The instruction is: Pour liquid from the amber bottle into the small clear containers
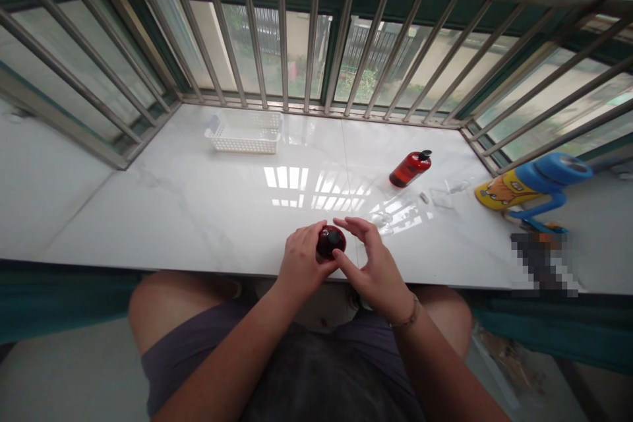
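Observation:
A dark red bottle with a black cap (pixel 331 242) stands upright near the front edge of the white marbled counter, seen from above. My left hand (pixel 304 252) is wrapped round its left side, thumb across the front. On the other side my right hand (pixel 368 262) is spread, its thumb at the cap and its fingers curved apart from the bottle. Farther back on the right, a second red bottle (pixel 410 169) with a black cap appears tilted in the view. Small clear plastic pieces (pixel 383 221) lie between it and my right hand.
A white perforated basket (pixel 246 135) sits at the back left. To the right are a yellow-and-blue tumbler (pixel 531 181) with a handle, a clear square piece (pixel 441 198) and a pixelated dark item (pixel 541 264). Metal window bars (pixel 316 46) rise behind the counter (pixel 163 211).

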The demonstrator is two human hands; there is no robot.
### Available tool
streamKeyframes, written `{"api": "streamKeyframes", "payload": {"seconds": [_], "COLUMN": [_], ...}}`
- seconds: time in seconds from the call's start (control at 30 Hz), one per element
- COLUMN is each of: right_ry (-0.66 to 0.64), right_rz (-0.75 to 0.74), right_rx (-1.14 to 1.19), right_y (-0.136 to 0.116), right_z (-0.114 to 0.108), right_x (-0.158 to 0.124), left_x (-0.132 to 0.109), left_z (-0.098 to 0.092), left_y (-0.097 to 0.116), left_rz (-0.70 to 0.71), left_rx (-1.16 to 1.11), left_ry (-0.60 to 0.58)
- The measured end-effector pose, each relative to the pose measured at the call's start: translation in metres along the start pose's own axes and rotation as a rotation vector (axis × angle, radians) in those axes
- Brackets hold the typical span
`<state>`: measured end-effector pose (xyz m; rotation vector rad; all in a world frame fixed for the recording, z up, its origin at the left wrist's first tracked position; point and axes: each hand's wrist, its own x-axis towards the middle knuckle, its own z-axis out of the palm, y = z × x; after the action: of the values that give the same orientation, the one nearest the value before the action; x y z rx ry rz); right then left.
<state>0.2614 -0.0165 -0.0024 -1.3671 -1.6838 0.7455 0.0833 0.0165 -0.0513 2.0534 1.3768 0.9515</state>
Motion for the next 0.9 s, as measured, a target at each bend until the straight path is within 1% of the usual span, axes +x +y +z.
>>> {"api": "streamKeyframes", "payload": {"seconds": [0.07,0.13,0.2,0.23,0.33,0.37,0.4,0.5,0.53,0.67,0.7,0.83,0.9], "right_ry": [-0.003,0.069,0.125,0.114,-0.012,-0.033,-0.022,0.096,0.102,-0.021,-0.020,0.069,0.036], "right_rz": [0.005,0.025,0.031,0.025,0.001,0.005,0.014,0.025,0.018,-0.002,0.000,-0.018,-0.034], "right_rx": [-0.024,-0.086,-0.091,-0.058,0.050,0.054,0.041,-0.008,-0.003,0.054,0.038,-0.053,-0.025], "right_y": [0.001,0.002,0.003,0.004,0.005,0.005,0.006,0.007,0.007,0.004,0.003,0.004,0.004], "right_z": [0.001,0.002,0.003,0.003,0.003,0.003,0.003,0.002,0.002,0.003,0.004,0.009,0.011], "right_x": [-0.001,-0.002,-0.003,-0.003,-0.005,-0.005,-0.006,-0.006,-0.006,-0.005,-0.005,-0.004,-0.003], "left_x": [0.000,0.000,0.000,0.000,0.000,0.000,0.000,0.000,0.000,0.000,0.000,-0.001,-0.001], "left_z": [0.000,0.000,-0.001,-0.001,-0.001,-0.001,-0.002,-0.002,-0.002,-0.001,-0.001,0.000,0.000], "left_y": [0.000,0.000,0.001,0.001,0.001,0.001,0.001,0.001,0.001,0.001,0.001,0.003,0.004], "left_rz": [0.001,0.001,-0.001,-0.002,0.003,0.006,0.008,0.005,0.003,-0.001,0.002,0.013,0.015], "left_rx": [-0.002,-0.006,-0.006,-0.004,0.004,0.004,0.003,-0.004,-0.004,0.005,0.004,-0.012,-0.022], "left_ry": [-0.001,-0.007,-0.009,-0.008,-0.004,-0.004,-0.006,-0.014,-0.015,-0.003,-0.006,-0.033,-0.033]}}
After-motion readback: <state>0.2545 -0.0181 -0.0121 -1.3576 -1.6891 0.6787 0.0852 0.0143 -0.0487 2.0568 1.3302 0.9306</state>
